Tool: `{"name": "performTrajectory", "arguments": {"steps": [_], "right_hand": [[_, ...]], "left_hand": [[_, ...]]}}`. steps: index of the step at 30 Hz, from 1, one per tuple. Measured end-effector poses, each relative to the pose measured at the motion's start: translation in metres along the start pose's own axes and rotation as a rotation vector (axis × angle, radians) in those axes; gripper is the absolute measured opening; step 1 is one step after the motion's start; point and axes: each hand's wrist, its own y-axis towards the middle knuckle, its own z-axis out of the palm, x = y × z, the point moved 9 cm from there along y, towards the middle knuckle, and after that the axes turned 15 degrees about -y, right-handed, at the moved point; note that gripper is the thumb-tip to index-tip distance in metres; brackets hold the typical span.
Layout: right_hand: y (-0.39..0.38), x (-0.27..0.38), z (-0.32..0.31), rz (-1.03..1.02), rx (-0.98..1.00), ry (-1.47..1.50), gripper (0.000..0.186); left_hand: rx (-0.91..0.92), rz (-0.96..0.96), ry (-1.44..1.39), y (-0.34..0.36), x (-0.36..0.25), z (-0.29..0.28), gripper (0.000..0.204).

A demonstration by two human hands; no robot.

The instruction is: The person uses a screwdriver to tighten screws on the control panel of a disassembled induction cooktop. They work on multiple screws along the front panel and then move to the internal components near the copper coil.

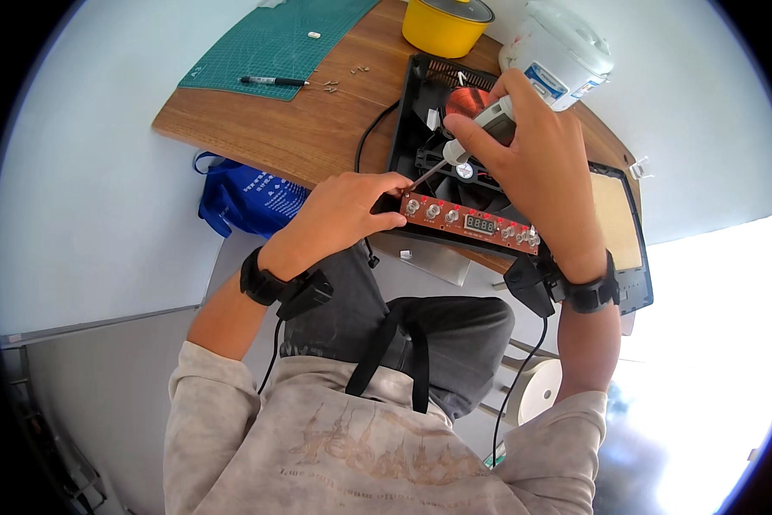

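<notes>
A red control circuit board [480, 224] with a small digit display lies along the near edge of an opened black induction cooker casing [400, 137]. My left hand [343, 206] pinches the board's left end between thumb and fingers. In my right hand [536, 142] is a white and grey electric screwdriver [456, 153], held at a slant. Its thin shaft runs down to the board's upper left corner, close to my left fingertips; whether a screw sits under the tip I cannot tell. Inside the casing are a copper coil [467, 101] and a black fan [464, 171], partly covered by my right hand.
A green cutting mat [266, 47] with a pen [274, 81] lies at the far left, with several loose screws [331, 87] beside it. Behind the casing stand a yellow pot [442, 30] and a white rice cooker [566, 43]. The cooker's top panel [617, 215] rests at the right.
</notes>
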Motion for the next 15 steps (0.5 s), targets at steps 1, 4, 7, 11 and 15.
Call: {"name": "performTrajectory", "arguments": {"steps": [1,4,7,11,15], "right_hand": [[-0.002,-0.003,0.002,0.041,0.006,0.039,0.045],[-0.01,-0.018,0.006,0.166,0.027,0.1,0.046],[-0.013,-0.025,0.003,0.233,0.006,0.115,0.048],[-0.017,-0.029,0.011,0.267,0.029,0.174,0.05],[-0.017,-0.031,0.008,0.289,0.01,0.198,0.052]], "left_hand": [[0.001,-0.012,0.003,-0.001,-0.001,-0.001,0.049],[-0.019,0.075,-0.038,0.0,-0.002,0.0,0.05],[-0.02,0.07,-0.067,-0.002,-0.001,-0.001,0.05],[-0.001,0.059,-0.042,-0.001,0.001,0.0,0.05],[-0.015,0.083,-0.059,-0.001,0.001,0.001,0.051]]}}
